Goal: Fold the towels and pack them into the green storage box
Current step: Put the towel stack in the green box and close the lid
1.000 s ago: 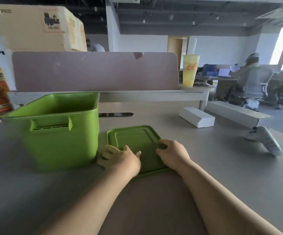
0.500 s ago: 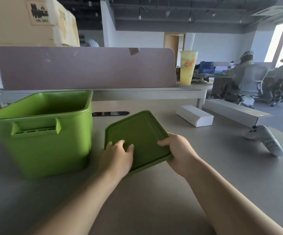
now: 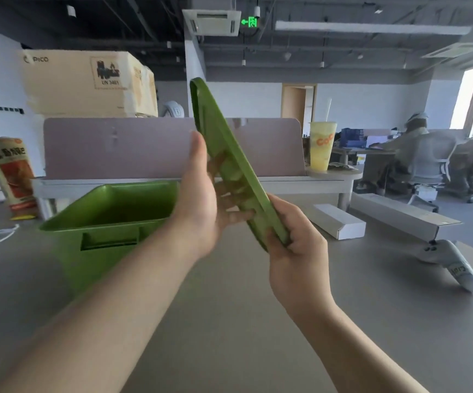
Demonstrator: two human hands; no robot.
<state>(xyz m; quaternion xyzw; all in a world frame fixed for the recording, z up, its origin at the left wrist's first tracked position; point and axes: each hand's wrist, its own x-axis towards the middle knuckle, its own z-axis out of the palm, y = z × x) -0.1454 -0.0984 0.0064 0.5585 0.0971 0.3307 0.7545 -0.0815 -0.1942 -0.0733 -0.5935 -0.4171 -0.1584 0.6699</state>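
The left grip (image 3: 201,199) holds the green lid (image 3: 218,129) from the side, with the thumb up along it and the fingers curled on its face. The right grip (image 3: 297,251) is wrapped round the lid's low corner. The lid is up in the air, tipped steeply, almost on its edge. The green box (image 3: 107,205) stands open on the surface (image 3: 371,293), just behind the left arm. A small white box (image 3: 340,222) lies to the right. A yellow cup (image 3: 321,146) stands farther back.
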